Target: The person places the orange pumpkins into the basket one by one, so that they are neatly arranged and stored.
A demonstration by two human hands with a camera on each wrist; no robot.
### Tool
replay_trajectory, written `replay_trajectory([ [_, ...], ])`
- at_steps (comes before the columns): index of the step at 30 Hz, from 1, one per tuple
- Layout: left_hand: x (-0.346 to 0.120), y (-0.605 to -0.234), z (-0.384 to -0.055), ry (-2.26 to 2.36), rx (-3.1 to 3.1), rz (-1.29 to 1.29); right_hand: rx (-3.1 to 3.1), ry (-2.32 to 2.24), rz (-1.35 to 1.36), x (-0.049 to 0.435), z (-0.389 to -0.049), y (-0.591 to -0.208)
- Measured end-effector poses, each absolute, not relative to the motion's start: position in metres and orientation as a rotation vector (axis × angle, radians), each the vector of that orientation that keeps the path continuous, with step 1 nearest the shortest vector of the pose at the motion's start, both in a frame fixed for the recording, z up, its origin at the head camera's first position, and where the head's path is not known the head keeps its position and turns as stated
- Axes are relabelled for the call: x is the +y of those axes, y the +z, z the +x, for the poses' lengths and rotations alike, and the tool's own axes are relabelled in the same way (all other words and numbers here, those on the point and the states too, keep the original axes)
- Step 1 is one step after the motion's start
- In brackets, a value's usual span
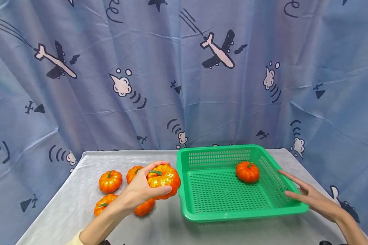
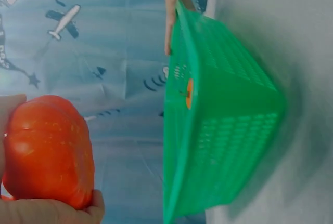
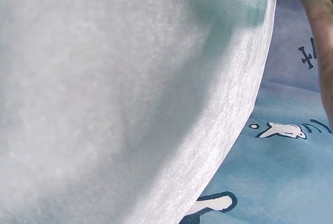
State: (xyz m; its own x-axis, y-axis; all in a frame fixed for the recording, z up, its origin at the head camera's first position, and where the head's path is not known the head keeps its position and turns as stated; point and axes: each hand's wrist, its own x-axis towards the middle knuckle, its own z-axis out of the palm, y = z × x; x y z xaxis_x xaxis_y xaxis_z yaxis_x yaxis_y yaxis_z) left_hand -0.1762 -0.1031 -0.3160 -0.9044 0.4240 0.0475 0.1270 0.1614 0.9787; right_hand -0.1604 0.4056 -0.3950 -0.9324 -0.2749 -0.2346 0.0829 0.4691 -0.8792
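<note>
In the head view my left hand [image 1: 141, 187] grips an orange pumpkin [image 1: 164, 180] with a green stem, fingers behind it and thumb in front. It is held above the table, just left of a green plastic basket [image 1: 224, 216]. The left wrist view also shows this pumpkin [image 2: 52, 151] between fingers and thumb. My right hand [image 1: 316, 200] is at the basket's right rim, its visible fingers fairly straight and reaching over the edge; its other fingers are partly hidden. One small pumpkin [image 1: 247, 172] sits inside the basket, toward the back right.
Several more pumpkins rest on the left of the pale cloth-covered table [image 1: 67, 204], among them one at the back left [image 1: 110, 181] and one at the front [image 1: 144, 207], partly covered by my left arm. A blue patterned curtain [image 1: 159, 102] hangs behind the table.
</note>
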Motion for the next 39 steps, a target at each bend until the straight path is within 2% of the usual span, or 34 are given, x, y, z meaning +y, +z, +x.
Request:
replay_trajectory([
  [15, -0.059, -0.304, -0.183, 1.874, 2.028, 0.695, 2.363, -1.476, -0.173, 0.407, -0.159, -0.398],
  [39, 0.005, -0.299, -0.197, 1.888, 1.88, 0.785, 2.347, -1.506, -0.166, 0.406, -0.16, -0.398],
])
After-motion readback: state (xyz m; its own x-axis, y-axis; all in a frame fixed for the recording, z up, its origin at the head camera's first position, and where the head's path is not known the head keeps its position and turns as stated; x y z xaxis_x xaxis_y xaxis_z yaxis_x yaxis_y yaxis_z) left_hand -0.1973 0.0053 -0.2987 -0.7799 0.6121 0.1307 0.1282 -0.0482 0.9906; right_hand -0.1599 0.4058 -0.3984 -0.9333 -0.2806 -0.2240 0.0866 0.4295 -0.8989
